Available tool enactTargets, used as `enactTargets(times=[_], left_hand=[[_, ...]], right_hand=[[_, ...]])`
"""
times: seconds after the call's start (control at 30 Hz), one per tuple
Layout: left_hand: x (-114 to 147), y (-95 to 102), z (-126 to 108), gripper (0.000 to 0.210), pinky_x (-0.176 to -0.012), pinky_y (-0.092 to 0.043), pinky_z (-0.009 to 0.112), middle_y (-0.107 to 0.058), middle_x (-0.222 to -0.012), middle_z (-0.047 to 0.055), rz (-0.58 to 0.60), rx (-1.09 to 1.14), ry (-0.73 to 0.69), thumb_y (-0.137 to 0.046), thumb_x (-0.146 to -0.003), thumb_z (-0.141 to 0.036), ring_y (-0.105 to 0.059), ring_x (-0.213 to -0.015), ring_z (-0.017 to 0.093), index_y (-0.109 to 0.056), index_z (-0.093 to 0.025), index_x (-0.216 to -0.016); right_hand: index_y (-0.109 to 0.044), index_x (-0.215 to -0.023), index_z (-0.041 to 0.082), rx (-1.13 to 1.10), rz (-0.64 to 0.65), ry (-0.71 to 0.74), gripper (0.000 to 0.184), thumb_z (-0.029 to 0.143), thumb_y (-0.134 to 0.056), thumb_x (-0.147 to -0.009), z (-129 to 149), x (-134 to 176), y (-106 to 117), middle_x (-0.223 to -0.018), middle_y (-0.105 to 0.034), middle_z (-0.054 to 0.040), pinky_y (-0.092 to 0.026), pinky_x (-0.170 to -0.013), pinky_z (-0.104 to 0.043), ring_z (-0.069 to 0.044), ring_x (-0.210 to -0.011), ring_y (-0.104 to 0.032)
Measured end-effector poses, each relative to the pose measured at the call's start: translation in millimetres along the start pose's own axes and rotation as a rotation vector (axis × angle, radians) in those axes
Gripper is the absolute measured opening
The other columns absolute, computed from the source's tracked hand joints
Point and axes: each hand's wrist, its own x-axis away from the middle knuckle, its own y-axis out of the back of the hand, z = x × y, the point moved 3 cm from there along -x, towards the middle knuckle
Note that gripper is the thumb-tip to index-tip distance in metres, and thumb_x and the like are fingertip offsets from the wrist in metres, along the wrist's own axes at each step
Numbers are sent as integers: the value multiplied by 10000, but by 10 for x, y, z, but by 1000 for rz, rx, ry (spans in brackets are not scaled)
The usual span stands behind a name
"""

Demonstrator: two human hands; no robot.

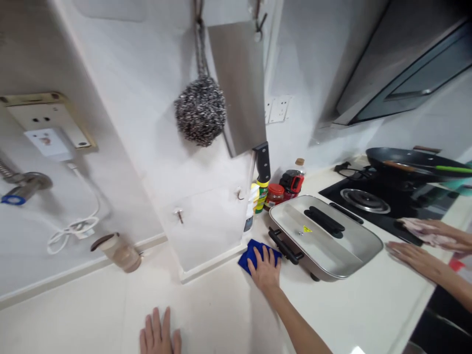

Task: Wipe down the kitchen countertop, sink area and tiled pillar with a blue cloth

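White kitchen here, pale table [217,314] running along the walls, with a steel scourer [201,112] and a cleaver [239,88] hanging on the bit of wall that juts out. My right hand [266,270] is spread out on top of a blue cloth [246,258], pressing it onto the table right near the base of that wall. The cloth sits just beside the black handle of a boxy lidded pan [354,250]. My left hand [159,337] is off by itself, palm down over the table with fingers fairly wide; the wrist is cut off at the bottom edge, and I can't tell if the palm is actually touching. Bottles and a red-lidded jar [275,194] are bunched behind the pan. Over on the right there's a black stovetop [398,209] with a wok [394,160] at the back, and another person's got one hand on a pinkish rag [420,227] there, the other flat by the pan's corner.
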Motion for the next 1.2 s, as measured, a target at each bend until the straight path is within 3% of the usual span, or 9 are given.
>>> enactTargets(times=[0.13,0.23,0.43,0.6,0.67,0.77,0.93,1.1,1.2], left_hand=[[-24,140,-76,549,-1171,-283,628,-358,-1568,226,29,-14,-21,-342,-945,-335,-129,-1524,371,-490,-117,-1427],[-11,172,-77,560,-1188,-271,611,-335,-1592,192,59,-16,5,-377,-941,-336,-114,-1529,355,-440,-150,-1466],[80,115,-38,565,-1197,-292,576,-332,-1605,153,48,-30,22,-431,-926,-279,-126,-1529,337,-416,-197,-1484],[97,86,15,544,-1187,-321,555,-412,-1561,153,18,-57,40,-421,-910,-223,-232,-1504,337,-472,-202,-1452],[84,91,32,520,-1174,-337,560,-459,-1527,160,7,-58,42,-398,-911,-219,-289,-1482,343,-521,-193,-1415],[54,110,40,503,-1162,-338,575,-490,-1493,185,-6,-40,29,-346,-925,-233,-321,-1464,362,-572,-156,-1368],[-2,99,32,553,-1161,-296,611,-457,-1491,247,-8,29,8,-248,-953,-278,-255,-1481,401,-562,-79,-1362],[-32,69,7,566,-1165,-267,615,-435,-1510,231,2,68,12,-265,-941,-306,-205,-1497,390,-525,-86,-1392],[-46,67,-3,574,-1161,-266,613,-432,-1508,238,27,59,35,-285,-927,-312,-223,-1488,398,-518,-82,-1399]], right_hand=[[-435,-1459,92,-24,-129,-76,692,525,-230,-960,319,453,-55,-1536,-337,-263,-101,-1096,-753,-463,-1440,-197],[-407,-1472,60,-64,-112,-16,733,540,-217,-952,765,830,-130,-1540,-318,-289,-77,-1071,-792,-496,-1450,-146],[-350,-1526,217,-141,233,415,685,522,-414,-917,1522,1212,-115,-1622,-245,-141,-49,-1154,-718,-431,-1487,-149],[-341,-1514,363,-238,517,847,714,401,-522,-824,1581,1433,278,-1640,-211,-1,-30,-1212,-623,-316,-1520,-107],[-346,-1509,363,-279,587,935,751,373,-538,-783,1478,1618,471,-1632,-239,-2,-2,-1212,-621,-300,-1522,-104],[-372,-1495,343,-371,621,955,758,335,-538,-756,1213,1950,706,-1620,-280,-19,26,-1201,-638,-303,-1518,-125],[-461,-1426,347,-413,568,899,691,241,-481,-744,400,2316,915,-1579,-367,-8,-25,-1195,-668,-298,-1496,-220],[-453,-1442,330,-305,417,727,693,234,-446,-756,-676,2260,1100,-1579,-370,-31,-9,-1201,-660,-281,-1497,-226],[-421,-1477,301,-226,346,611,675,304,-450,-803,-1136,2131,1188,-1591,-341,-70,-27,-1197,-667,-309,-1500,-206]])
